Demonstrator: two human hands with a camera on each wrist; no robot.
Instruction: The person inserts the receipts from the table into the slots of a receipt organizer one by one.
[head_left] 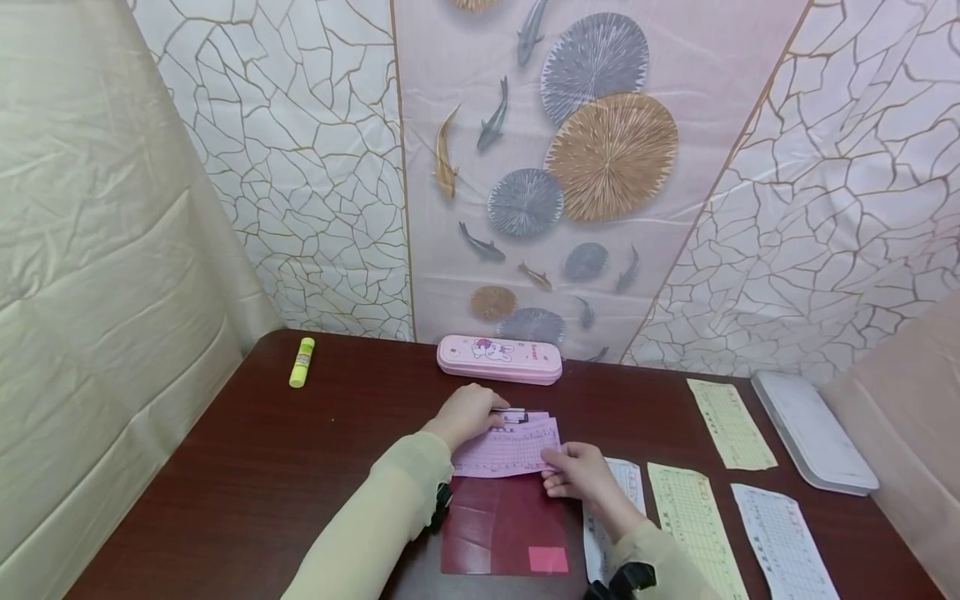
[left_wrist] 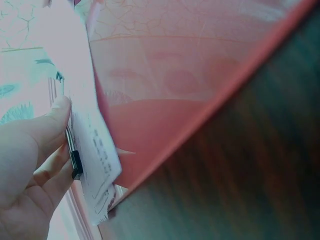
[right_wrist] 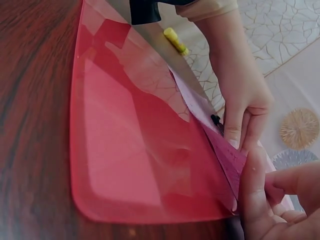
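A translucent red clipboard lies on the dark wooden table, with a bright pink rectangle at its near right corner. My left hand pinches the metal clip at the board's far end; in the left wrist view the clip's black-tipped bar shows under the fingers. Pink printed sheets cover the board's upper part, their top edge at the clip. The right hand pinches the sheets' right edge between thumb and fingers. In the right wrist view the pink paper bends up from the board.
A pink pencil case stands behind the clipboard, and a yellow-green glue stick lies far left. On the right are a white sheet partly under my right arm, yellow sheets, another white sheet and a flat white case.
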